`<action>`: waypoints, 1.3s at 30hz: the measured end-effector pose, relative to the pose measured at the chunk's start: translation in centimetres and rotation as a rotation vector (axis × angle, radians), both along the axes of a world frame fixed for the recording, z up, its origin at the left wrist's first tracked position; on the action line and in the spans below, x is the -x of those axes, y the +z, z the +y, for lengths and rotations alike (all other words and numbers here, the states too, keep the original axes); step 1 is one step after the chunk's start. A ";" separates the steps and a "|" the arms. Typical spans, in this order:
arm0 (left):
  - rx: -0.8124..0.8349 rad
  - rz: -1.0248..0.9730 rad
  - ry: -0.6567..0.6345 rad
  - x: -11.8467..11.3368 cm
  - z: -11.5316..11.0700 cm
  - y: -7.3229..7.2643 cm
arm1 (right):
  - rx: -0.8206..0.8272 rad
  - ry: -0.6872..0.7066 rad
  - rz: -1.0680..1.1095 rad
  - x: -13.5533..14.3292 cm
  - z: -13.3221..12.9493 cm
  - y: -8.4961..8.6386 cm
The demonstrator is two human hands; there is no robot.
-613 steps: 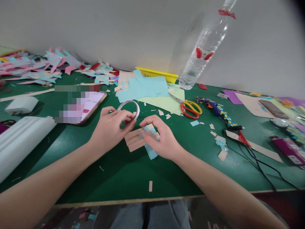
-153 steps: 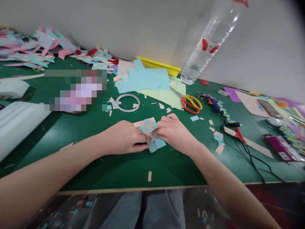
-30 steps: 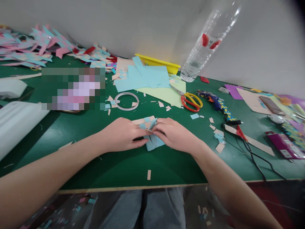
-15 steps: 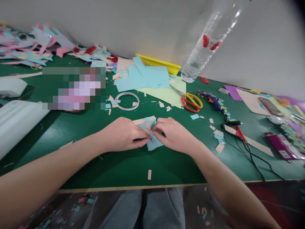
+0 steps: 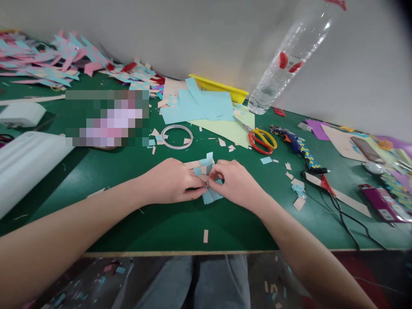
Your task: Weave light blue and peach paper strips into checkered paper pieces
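Woven paper (image 5: pixel 200 166): flat, checkered; blue strip (image 5: pixel 210 158) now juts higher
Left hand (image 5: pixel 172 181): I pin it
Right hand (image 5: pixel 234 182): pinched on it, seemingly

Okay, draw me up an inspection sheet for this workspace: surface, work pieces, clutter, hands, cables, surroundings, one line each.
Surface: green tabletop, littered with small paper scraps.
Work pieces: one woven paper piece in blue and beige, partly hidden by the hands.
Clutter: white ring lying flat, scissors with red and yellow handles, and a heap of pink and blue strips at the back left.
Hands: left hand and right hand both touch the paper, fingertips close together; exact grip unclear.
Cables: black cables run across the right side to the front edge.
Surroundings: grey wall behind, clear bottle near it, scraps on the floor below.
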State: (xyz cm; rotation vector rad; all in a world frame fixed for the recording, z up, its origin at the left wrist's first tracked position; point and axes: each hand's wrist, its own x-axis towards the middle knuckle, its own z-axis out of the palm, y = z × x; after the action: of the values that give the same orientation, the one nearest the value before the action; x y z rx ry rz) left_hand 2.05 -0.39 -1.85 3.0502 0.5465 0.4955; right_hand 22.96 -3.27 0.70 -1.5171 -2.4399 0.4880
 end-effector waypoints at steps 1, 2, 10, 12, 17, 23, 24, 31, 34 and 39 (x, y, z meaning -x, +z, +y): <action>0.000 -0.001 0.002 0.0 0.0 0.0 | 0.009 -0.002 0.001 0.0 0.0 0.0; 0.001 0.000 0.004 0.0 0.0 0.0 | 0.018 -0.006 0.003 0.0 0.0 0.1; -0.008 0.007 0.011 -0.1 -0.2 0.1 | 0.110 -0.026 0.083 -0.4 0.4 0.3; -0.016 -0.009 0.007 0.0 -0.2 0.2 | 0.133 -0.032 0.094 -0.4 0.4 0.4; -0.060 -0.055 -0.001 0.0 -0.1 0.1 | 0.174 -0.030 0.106 -0.4 0.4 0.5; -0.051 0.004 0.008 0.0 -0.1 0.0 | 0.154 -0.035 0.126 -0.6 0.3 0.7; -0.048 0.007 0.008 0.0 -0.1 0.0 | 0.142 -0.028 0.123 -0.6 0.3 0.7; -0.079 0.012 0.022 0.0 -0.2 0.2 | 0.083 0.016 0.115 -1.1 0.4 0.9; -0.095 0.044 0.051 0.0 -0.1 0.2 | 0.082 0.033 0.116 -1.3 0.4 0.8; -0.082 0.110 0.126 0.0 0.1 -0.1 | 0.064 0.057 0.072 -1.3 0.5 0.8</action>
State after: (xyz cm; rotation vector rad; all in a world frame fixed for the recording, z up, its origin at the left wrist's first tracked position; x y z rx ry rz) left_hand 2.03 -0.31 -1.93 3.1504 0.7441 0.3620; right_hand 24.21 -2.75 1.46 -1.4315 -2.4394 0.6271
